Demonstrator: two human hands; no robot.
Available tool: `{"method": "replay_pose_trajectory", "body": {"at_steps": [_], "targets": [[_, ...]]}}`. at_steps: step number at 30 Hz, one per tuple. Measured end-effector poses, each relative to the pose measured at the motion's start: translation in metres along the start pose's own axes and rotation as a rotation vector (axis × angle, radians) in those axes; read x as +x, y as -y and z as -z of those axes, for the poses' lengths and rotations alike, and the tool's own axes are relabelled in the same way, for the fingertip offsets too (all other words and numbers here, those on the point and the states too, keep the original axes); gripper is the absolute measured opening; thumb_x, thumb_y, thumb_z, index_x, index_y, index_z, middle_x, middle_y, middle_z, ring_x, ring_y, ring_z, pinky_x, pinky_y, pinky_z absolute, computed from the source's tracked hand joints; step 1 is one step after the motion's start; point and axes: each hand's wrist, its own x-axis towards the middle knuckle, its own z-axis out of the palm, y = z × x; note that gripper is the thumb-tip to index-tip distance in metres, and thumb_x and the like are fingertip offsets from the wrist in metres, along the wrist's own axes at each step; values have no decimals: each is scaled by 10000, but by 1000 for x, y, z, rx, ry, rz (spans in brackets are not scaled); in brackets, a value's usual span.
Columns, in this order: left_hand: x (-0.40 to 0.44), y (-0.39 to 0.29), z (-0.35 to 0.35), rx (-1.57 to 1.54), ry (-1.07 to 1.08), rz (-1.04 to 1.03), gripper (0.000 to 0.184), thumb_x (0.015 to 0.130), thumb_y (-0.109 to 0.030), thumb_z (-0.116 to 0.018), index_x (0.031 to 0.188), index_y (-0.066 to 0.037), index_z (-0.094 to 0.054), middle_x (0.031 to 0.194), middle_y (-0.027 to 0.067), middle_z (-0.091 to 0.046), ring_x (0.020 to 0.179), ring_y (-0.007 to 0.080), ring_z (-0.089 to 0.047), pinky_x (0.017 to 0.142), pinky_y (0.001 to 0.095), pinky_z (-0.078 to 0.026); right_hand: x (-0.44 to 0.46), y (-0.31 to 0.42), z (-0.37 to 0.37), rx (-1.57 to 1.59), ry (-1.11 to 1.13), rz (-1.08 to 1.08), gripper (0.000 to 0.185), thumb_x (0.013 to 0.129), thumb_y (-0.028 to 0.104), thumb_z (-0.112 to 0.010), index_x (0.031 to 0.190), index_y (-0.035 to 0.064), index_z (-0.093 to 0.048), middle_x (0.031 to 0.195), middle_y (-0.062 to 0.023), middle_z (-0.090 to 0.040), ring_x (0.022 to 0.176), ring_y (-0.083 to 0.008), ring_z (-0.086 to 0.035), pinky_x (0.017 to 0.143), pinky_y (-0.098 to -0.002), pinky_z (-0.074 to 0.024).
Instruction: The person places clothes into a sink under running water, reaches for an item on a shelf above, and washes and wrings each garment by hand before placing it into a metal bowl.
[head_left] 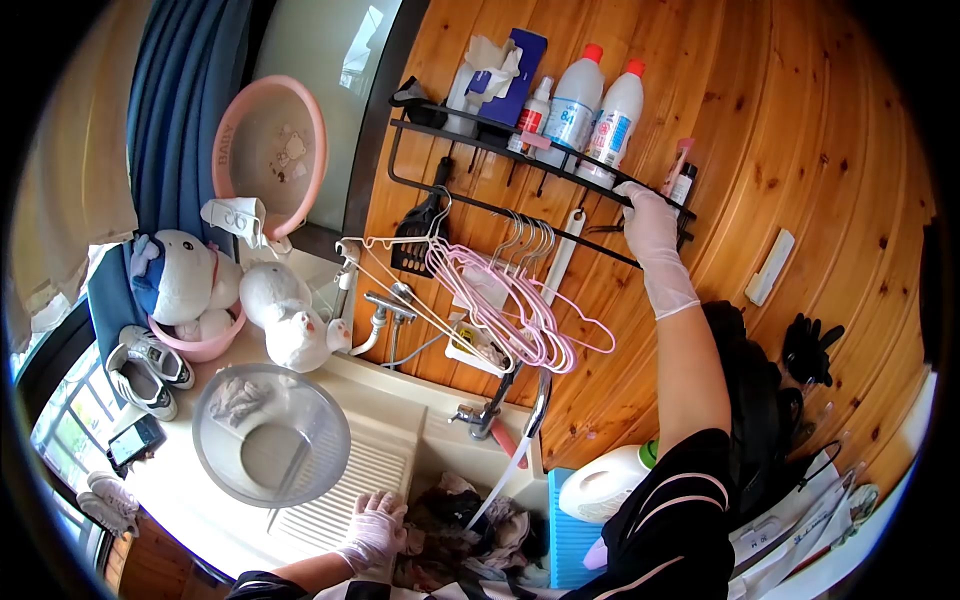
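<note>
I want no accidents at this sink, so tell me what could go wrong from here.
The running water might overfill the sink if the heaped fabric blocks the drain, which is hidden.
The gloved right hand, up at the wall shelf, could knock the nearest red-capped bottle.
The phone, near the edge of the counter, might fall if nudged.

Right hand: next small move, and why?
I'd probably shift the right hand slightly toward the nearer red-capped bottle. It's up at the black shelf, close to that bottle, while water runs onto the cloths in the sink. Can't tell whether the fingers already hold something, so check that first.
</note>
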Motion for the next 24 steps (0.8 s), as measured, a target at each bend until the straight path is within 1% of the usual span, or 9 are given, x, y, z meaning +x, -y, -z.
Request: {"method": "replay_pose_trajectory", "body": {"at_steps": [6, 9, 12, 15, 16, 19, 20, 23, 24], "targets": [[0, 1, -6, 6, 40, 24, 443, 758, -326, -548, 1145, -114, -592, 1286, 166, -448, 1233, 324, -357, 1024, 481, -234, -1, -5, -14, 143, -2, -110, 318, 790, -59, -493, 1064, 90, -554, 1030, -155, -623, 998, -321, -576, 864, -373, -451], [1, 0, -2, 17, 54, 24, 456, 760, -330, -536, 1158, -114, -585, 1293, 170, -440, 1244, 324, -346, 1035, 489, -217, 2, -17, -23, 384, -10, -56, 335, 792, -85, -455, 1077, 77, -523, 1039, -141, -620, 1025, -312, -570, 889, -348, -438], [2, -1, -4, 31, 81, 28, 469, 764, -340, -527, 1171, -112, -578, 1298, 176, -432, 1255, 327, -335, 1046, 496, -201, 2, -22, -21, 516, 35, -50, 309, 777, -151, -447, 989, 58, -528, 1109, -93, -599, 1080, -230, -545, 926, -297, -412], [1, -1, -3, 14, 93, 32, 478, 767, -346, -522, 1179, -108, -572, 1304, 183, -425, 1261, 330, -329, 1052, 501, -192, 2, -24, -18, 404, 48, 129, 214, 784, -125, -479, 928, 29, -516, 1086, -101, -603, 1068, -238, -547, 921, -299, -414], [1, -1, -2, -9, 98, 33, 481, 767, -346, -521, 1182, -107, -570, 1305, 185, -424, 1261, 331, -329, 1052, 502, -191, 3, -24, -20, 374, 70, 118, 151, 800, -48, -506, 906, 50, -546, 1081, -137, -599, 1034, -299, -555, 895, -325, -430], [0, -1, -8, 5, 65, 26, 480, 758, -338, -532, 1176, -105, -573, 1297, 180, -434, 1254, 329, -338, 1047, 501, -199, 4, -21, -20, 413, 47, 48, 126, 818, 10, -540, 940, 43, -539, 1078, -163, -597, 1024, -315, -561, 885, -332, -434], [-1, 1, -9, 27, 47, 23, 479, 753, -334, -537, 1171, -104, -575, 1292, 176, -440, 1251, 327, -343, 1045, 500, -204, 5, -22, -19, 436, 65, -44, 195, 836, 105, -577, 1011, 33, -531, 1081, -188, -594, 1017, -330, -566, 886, -349, -438], [1, 1, -7, -23, 31, 17, 466, 742, -330, -551, 1147, -102, -586, 1276, 164, -458, 1241, 324, -355, 1035, 489, -226, 1, -4, 5, 41, 170, -108, 317, 845, 170, -590, 1118, 28, -510, 1099, -204, -587, 1027, -334, -566, 894, -372, -441], [2, 1, -5, -27, 24, 15, 452, 737, -336, -561, 1123, -102, -597, 1267, 156, -468, 1236, 321, -361, 1028, 482, -239, 1, -4, 5, -36, 226, -138, 405, 843, 215, -601, 1197, 45, -504, 1143, -199, -577, 1059, -331, -552, 925, -379, -427]]}}
